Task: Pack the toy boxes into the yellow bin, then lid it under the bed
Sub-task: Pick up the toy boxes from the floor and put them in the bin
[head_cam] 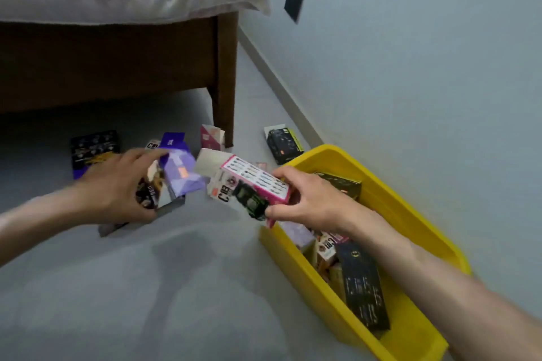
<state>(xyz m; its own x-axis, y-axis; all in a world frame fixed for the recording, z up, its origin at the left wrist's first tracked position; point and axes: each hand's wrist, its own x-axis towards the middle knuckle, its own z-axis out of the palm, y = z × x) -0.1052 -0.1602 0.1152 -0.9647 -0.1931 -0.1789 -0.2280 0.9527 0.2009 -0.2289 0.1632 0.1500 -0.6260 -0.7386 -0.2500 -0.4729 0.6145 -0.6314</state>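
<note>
My right hand (308,199) grips a pink and white toy box (249,184) just left of the yellow bin (410,205), above its near-left corner. My left hand (117,184) grips a purple toy box (179,176) and a brown-printed box under it, low over the floor. The bin stands open by the wall and holds several boxes, among them a long black one (363,287). Loose boxes lie on the floor: a black one (93,149) partly under the bed, a pink one (211,138) by the bed leg, a black and yellow one (283,143) near the wall.
The wooden bed frame (117,64) with a pale cover fills the upper left; its leg (225,97) stands close to the boxes. The grey wall runs along the right with a skirting board. No lid is in view.
</note>
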